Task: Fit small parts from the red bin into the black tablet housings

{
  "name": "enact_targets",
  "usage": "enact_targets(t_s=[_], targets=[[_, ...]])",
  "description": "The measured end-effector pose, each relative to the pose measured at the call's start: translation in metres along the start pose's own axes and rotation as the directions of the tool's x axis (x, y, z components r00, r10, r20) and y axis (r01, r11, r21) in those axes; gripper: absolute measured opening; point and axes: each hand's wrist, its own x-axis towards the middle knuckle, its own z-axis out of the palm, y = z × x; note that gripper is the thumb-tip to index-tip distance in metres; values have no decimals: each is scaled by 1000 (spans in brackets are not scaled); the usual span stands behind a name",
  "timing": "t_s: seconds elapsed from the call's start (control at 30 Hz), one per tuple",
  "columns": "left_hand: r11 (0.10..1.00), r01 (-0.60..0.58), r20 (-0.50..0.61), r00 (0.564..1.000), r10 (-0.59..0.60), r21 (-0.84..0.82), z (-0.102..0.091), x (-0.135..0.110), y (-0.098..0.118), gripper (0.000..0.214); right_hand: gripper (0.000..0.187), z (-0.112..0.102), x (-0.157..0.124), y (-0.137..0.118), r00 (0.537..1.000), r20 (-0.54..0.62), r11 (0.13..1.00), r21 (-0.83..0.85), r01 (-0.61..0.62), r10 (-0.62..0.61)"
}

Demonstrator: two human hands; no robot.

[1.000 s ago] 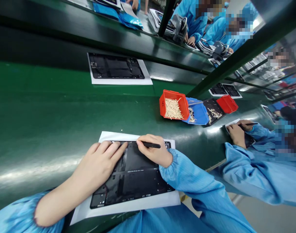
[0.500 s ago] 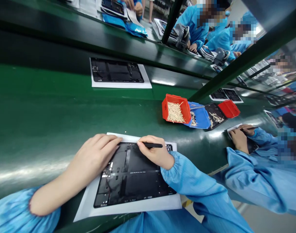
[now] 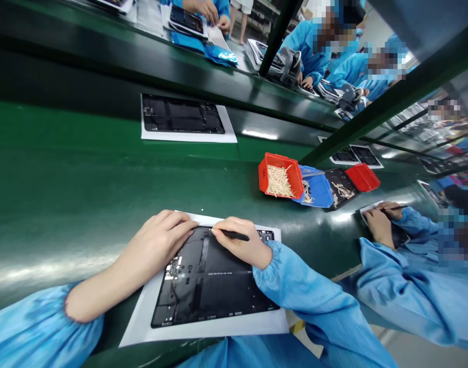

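Observation:
An opened tablet, its dark inner side up, lies on a white sheet in front of me. My left hand rests over its upper left corner, fingers stretched out and lying flat on the edge. Between thumb and fingers of my right hand is a slim black pen-like tool, its tip hidden by the fingertips. That hand is at the tablet's top edge, just right of my left fingertips.
A red bin of pale sticks stands beyond, beside a blue bin, a black tray and another red bin. Another opened tablet lies farther back. Green posts rise there. At right a co-worker's sleeve is close.
My right hand has moved slightly left along the tablet's top edge with the black tool. My left hand stays at the corner. The view has shifted a little.

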Motion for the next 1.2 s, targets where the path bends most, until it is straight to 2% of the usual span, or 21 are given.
enact_targets(t_s=[0.33,0.53,0.67,0.77,0.87,0.97,1.2], targets=[[999,33,9,999,-33,-32,-3,6,2,36,18,-1,7,-5,999,25,999,-19,-39,39],[999,-2,1,1000,2,-39,-4,14,4,34,19,4,9,-4,995,100,999,-43,17,-12],[997,-72,37,997,70,37,-6,16,5,26,19,5,7,-2,992,127,999,-50,16,-9],[968,-169,86,984,155,187,-8,18,7,23,20,7,7,0,996,92,999,-45,5,-1],[921,-237,85,971,222,310,-9,18,9,28,21,9,8,1,999,41,999,-53,-13,15],[914,-249,51,968,246,321,-8,18,8,24,21,8,8,0,1000,13,998,-59,-22,23],[919,-240,30,970,243,313,-7,18,8,21,20,7,7,-1,999,48,999,-48,-9,12]])
